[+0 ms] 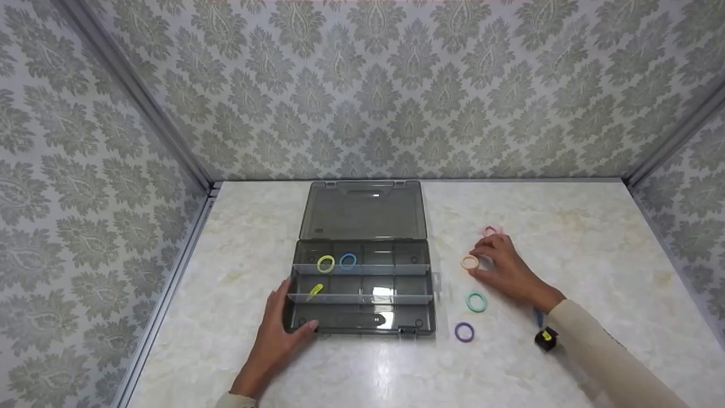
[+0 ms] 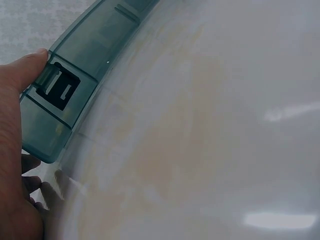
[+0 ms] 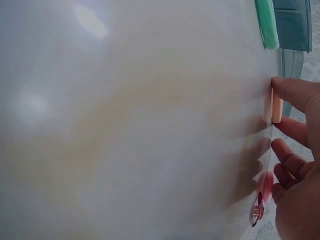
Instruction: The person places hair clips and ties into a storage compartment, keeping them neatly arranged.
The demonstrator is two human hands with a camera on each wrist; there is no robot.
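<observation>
A grey see-through plastic organizer box (image 1: 362, 323) lies with its lid (image 1: 362, 212) folded back. My left hand (image 1: 276, 323) holds its front left corner, thumb on the front wall and fingers along the side. In the back row, a yellow hair tie (image 1: 319, 266) and a blue hair tie (image 1: 341, 264) lean by the divider. A yellow hair clip (image 1: 316, 290) lies in the middle row. Right of the box, my right hand (image 1: 507, 272) pinches an orange hair tie (image 3: 277, 107) between thumb and index finger at the tabletop.
Nearer me on the table (image 1: 226, 272) lie a green hair tie (image 1: 469, 306) and a purple hair tie (image 1: 457, 336). A pink ring-like item (image 1: 489, 229) sits beyond my right fingers. By the right sleeve is a small black object (image 1: 545, 341). Patterned walls (image 1: 374, 102) bound the table.
</observation>
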